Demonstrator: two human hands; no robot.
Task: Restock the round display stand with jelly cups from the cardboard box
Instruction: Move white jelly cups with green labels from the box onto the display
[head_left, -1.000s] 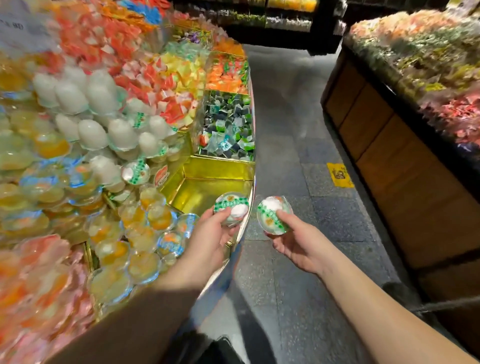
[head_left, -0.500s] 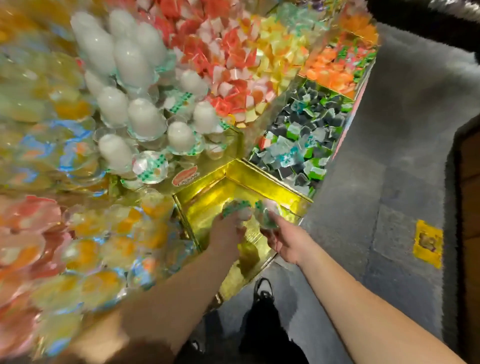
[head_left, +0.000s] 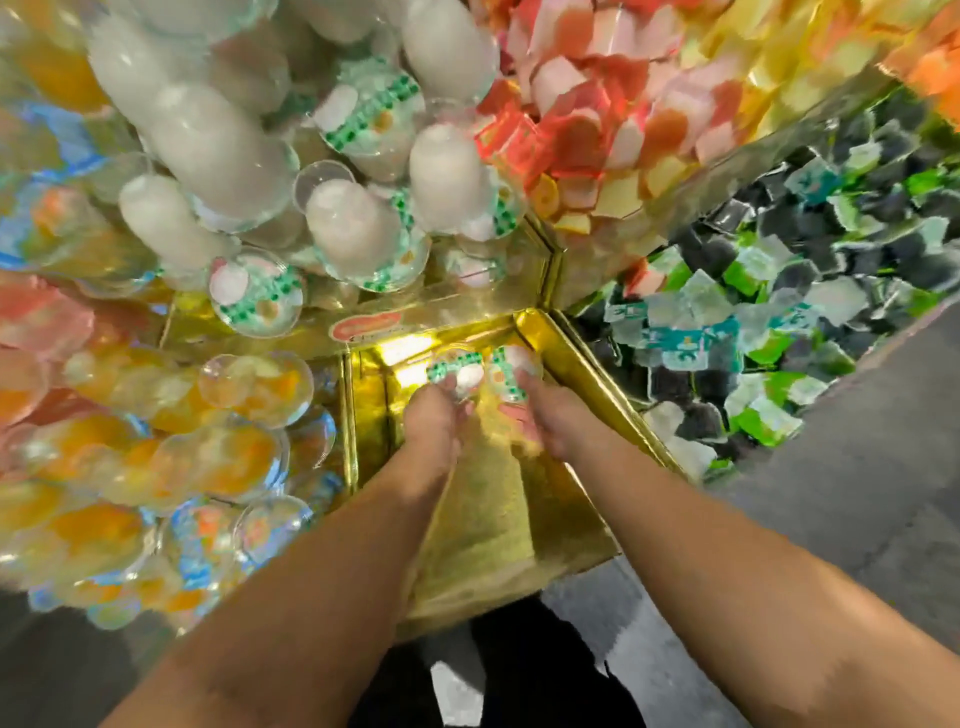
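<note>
Both my hands reach deep into a gold-lined compartment (head_left: 561, 519) of the round display stand. My left hand (head_left: 434, 426) holds a white jelly cup with a green-checked lid (head_left: 457, 370) near the compartment's back corner. Beside it, my right hand (head_left: 550, 415) holds a second such cup (head_left: 511, 370). The two cups sit close together, low against the gold floor. More white jelly cups (head_left: 358, 228) are piled in the compartment just above. The cardboard box is out of view.
Orange and yellow fruit jelly cups (head_left: 208, 457) fill the section at the left. Red and pink wrapped sweets (head_left: 587, 104) lie above right, green and black wrapped ones (head_left: 779, 322) at the right. Grey floor tiles (head_left: 857, 493) run beside the stand.
Both hands have moved forward from the stand's rim into the gold compartment, carrying their cups to its back corner. My head has leaned in over the stand.
</note>
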